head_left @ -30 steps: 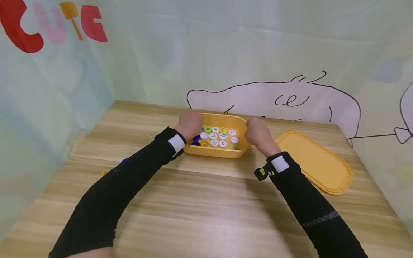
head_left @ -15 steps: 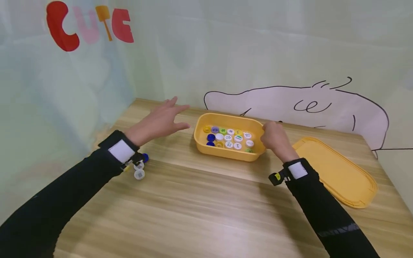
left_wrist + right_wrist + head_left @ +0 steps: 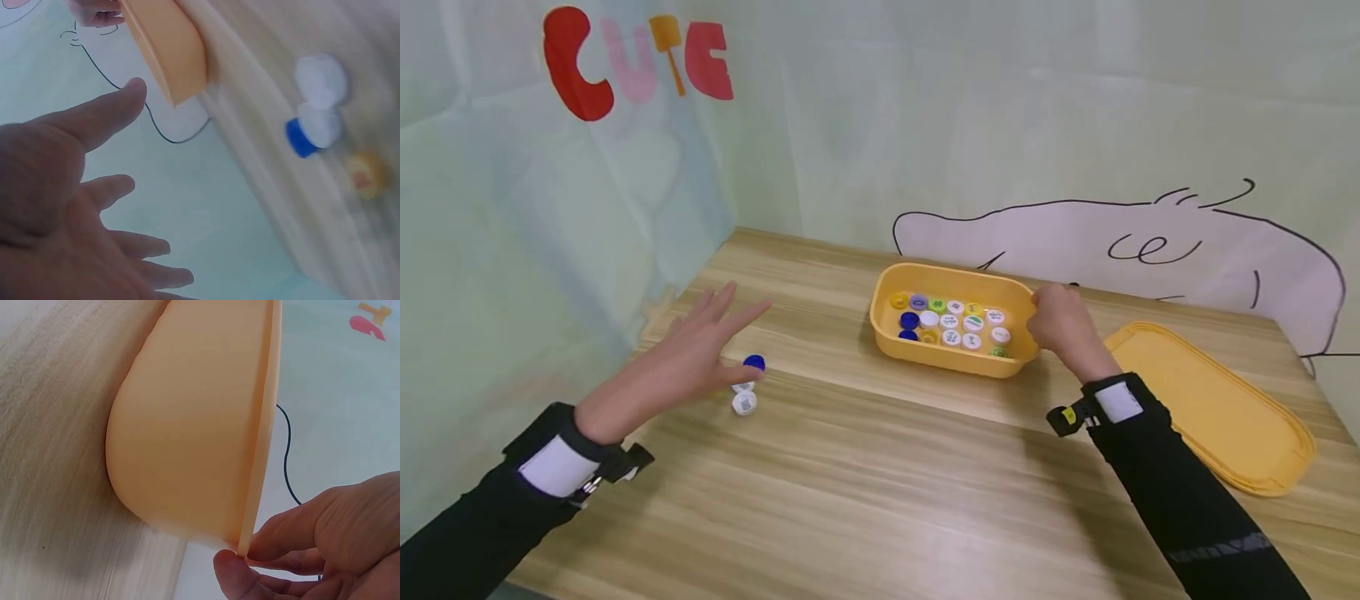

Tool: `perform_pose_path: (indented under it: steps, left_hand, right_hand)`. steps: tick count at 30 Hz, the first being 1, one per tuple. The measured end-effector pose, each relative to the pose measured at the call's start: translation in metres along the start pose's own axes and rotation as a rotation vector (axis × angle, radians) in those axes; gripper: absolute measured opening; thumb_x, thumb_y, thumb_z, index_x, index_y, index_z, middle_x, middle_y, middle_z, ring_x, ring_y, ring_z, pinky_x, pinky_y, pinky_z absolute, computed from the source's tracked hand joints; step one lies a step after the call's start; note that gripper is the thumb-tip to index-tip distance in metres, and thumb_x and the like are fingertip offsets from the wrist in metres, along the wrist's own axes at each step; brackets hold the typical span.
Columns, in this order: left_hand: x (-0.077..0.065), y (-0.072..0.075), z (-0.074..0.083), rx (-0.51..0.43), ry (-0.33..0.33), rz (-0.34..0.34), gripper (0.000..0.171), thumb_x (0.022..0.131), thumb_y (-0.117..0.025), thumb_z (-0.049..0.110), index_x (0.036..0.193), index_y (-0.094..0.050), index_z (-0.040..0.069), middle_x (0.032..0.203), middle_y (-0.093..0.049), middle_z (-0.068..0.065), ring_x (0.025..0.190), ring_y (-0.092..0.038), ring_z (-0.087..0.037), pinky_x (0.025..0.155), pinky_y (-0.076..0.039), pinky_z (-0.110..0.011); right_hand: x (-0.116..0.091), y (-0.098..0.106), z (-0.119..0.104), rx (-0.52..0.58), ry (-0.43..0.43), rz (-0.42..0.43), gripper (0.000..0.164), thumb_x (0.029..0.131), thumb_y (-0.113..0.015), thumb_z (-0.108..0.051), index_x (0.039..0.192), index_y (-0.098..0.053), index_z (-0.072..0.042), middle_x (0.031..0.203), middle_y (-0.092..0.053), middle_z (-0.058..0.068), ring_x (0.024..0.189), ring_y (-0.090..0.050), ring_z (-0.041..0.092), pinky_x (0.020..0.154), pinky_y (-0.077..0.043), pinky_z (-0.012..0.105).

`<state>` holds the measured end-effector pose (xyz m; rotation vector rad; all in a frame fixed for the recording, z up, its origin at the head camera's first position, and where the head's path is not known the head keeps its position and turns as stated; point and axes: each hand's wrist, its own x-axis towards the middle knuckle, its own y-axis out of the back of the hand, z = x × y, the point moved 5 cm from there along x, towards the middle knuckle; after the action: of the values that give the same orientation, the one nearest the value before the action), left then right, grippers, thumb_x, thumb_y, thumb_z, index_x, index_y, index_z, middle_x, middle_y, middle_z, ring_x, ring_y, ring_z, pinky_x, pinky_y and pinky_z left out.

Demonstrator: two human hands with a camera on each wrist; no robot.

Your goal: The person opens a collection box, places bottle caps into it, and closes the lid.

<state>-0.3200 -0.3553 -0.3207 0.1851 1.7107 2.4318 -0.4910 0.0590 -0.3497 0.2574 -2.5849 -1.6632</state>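
My right hand [image 3: 1063, 325] pinches the right-end rim of a yellow plastic box [image 3: 951, 357]; the right wrist view shows thumb and fingers [image 3: 236, 578] gripping that rim. Inside lie several bottle caps [image 3: 973, 323], white, blue, yellow, green and purple, printed side up on many. With fingers spread, my left hand [image 3: 681, 362] hovers over the table's left side and holds nothing. Close by its thumb are a blue cap [image 3: 754, 362] and two white caps [image 3: 321, 81]. A yellow cap [image 3: 369, 174] beside them shows in the left wrist view, hidden under the hand in the head view.
A yellow lid [image 3: 1213, 408] lies flat on the wooden table [image 3: 880, 483], right of the box. Behind and to the left, the table meets a pale printed cloth [image 3: 962, 125] with a cartoon drawing and coloured letters.
My left hand has let go of the box's left end, opened, and moved left and nearer toward the loose caps. My right hand keeps its grip on the rim. The head view has turned left.
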Motion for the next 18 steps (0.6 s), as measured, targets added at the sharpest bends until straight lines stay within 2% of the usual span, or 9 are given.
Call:
perform_pose_path:
  steps: [5,11,14,18]
  left_hand:
    - [-0.021,-0.015,-0.029,0.010,0.029,0.019,0.088,0.089,-0.083,0.032,0.160,-0.036,0.009,0.163,-0.012,-0.038,0.144,-0.010,-0.067,0.102,-0.020,-0.088]
    - [-0.038,-0.042,-0.063,-0.030,0.093,0.039,0.083,0.094,-0.078,0.032,0.159,-0.034,0.004,0.159,-0.016,-0.043,0.143,-0.012,-0.068,0.105,-0.016,-0.087]
    - [-0.041,-0.051,-0.071,-0.031,0.096,0.064,0.076,0.096,-0.075,0.029,0.157,-0.038,0.001,0.156,-0.022,-0.043,0.141,-0.020,-0.066,0.108,-0.020,-0.083]
    - [-0.039,-0.057,-0.072,-0.007,0.087,0.104,0.064,0.096,-0.074,0.023,0.150,-0.049,0.000,0.149,-0.038,-0.041,0.135,-0.036,-0.061,0.106,-0.034,-0.077]
  right_hand:
    - [0.000,0.001,0.000,0.001,0.011,-0.006,0.049,0.087,-0.052,0.012,0.134,-0.050,0.023,0.134,-0.051,0.043,0.097,-0.061,0.043,0.063,-0.059,0.034]
    - [-0.001,0.001,0.001,0.004,0.000,-0.002,0.050,0.087,-0.052,0.013,0.136,-0.049,0.022,0.136,-0.050,0.043,0.100,-0.058,0.044,0.067,-0.058,0.036]
    - [-0.001,0.000,0.001,0.004,-0.012,-0.007,0.050,0.087,-0.051,0.013,0.137,-0.049,0.022,0.137,-0.049,0.042,0.101,-0.057,0.044,0.068,-0.057,0.036]
    - [0.000,-0.001,0.000,0.005,-0.015,-0.019,0.050,0.088,-0.052,0.013,0.137,-0.049,0.022,0.138,-0.049,0.042,0.102,-0.057,0.043,0.068,-0.057,0.035]
